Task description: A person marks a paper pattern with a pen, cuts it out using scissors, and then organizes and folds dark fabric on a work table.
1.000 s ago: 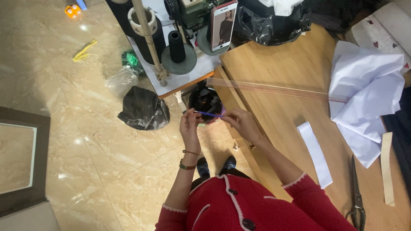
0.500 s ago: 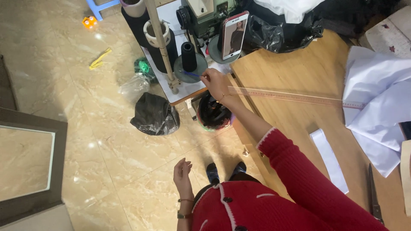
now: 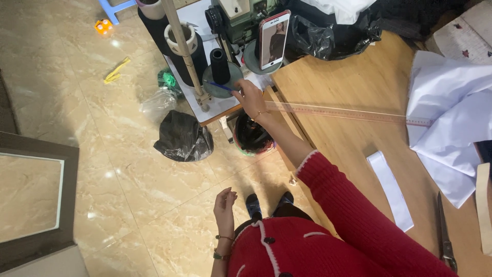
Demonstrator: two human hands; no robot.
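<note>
- Blue pen (image 3: 221,86) is lying nearly level, its long axis pointing left toward the black thread cone (image 3: 220,66).
- Right hand (image 3: 249,97) is pinching it.
- Left hand (image 3: 224,201) is hanging loosely open, empty.

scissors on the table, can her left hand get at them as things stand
Probably not without moving. The left hand hangs empty over the floor by her waist, while the scissors lie at the table's far right edge. Her body and the outstretched right arm, whose right hand holds a blue pen, lie between them.
</note>
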